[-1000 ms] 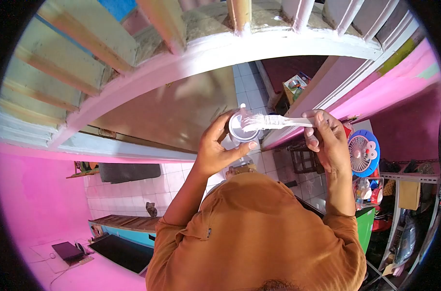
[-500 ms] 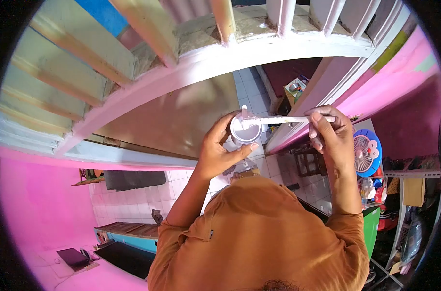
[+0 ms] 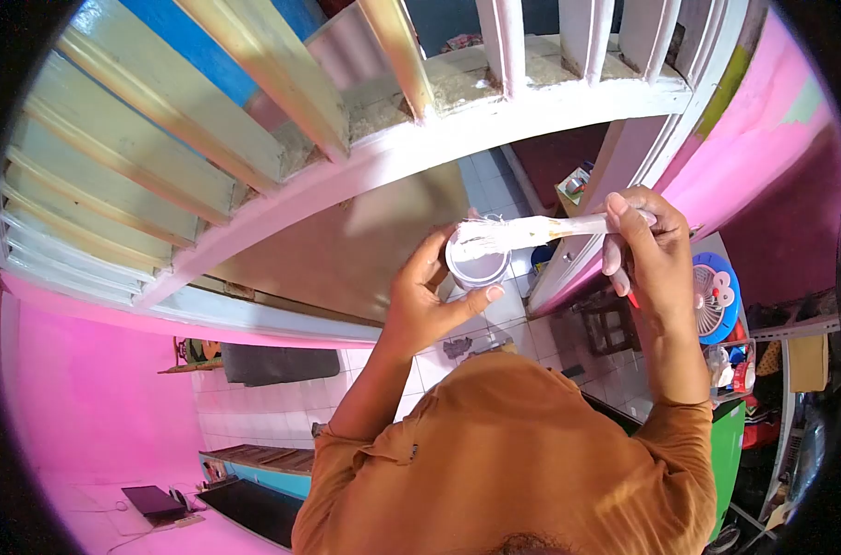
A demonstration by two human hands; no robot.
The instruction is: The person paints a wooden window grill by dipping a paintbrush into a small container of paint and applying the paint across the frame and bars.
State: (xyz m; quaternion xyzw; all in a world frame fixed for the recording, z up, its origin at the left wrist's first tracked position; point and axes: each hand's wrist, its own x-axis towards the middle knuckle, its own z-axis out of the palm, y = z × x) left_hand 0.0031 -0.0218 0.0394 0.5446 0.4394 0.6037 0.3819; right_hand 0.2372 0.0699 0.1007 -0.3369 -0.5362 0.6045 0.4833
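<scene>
My left hand (image 3: 422, 303) is wrapped round a small clear cup (image 3: 477, 277), its thumb along the near side. White paint coats the inside of the cup. Between the thumb and fingers of my right hand (image 3: 659, 257) is the handle of a paintbrush (image 3: 536, 231), held nearly level. Its splayed bristles, covered in white, lie over the far rim of the cup. White smears show on the right fingers. Beyond both hands runs a white-painted wooden frame (image 3: 411, 148) with upright slats (image 3: 397, 60), some yellowish and some white.
Below the frame is a brown door panel (image 3: 337, 240), with a doorway to its right. A blue fan (image 3: 717, 296) and a plastic basket (image 3: 733, 365) stand at my right. Pink walls (image 3: 97, 398) rise on both sides, and the tiled floor (image 3: 356, 370) lies well below.
The paintbrush has turned from edge-on to its broad side, and its bristles have come up from inside the cup to the rim. The view has shifted slightly.
</scene>
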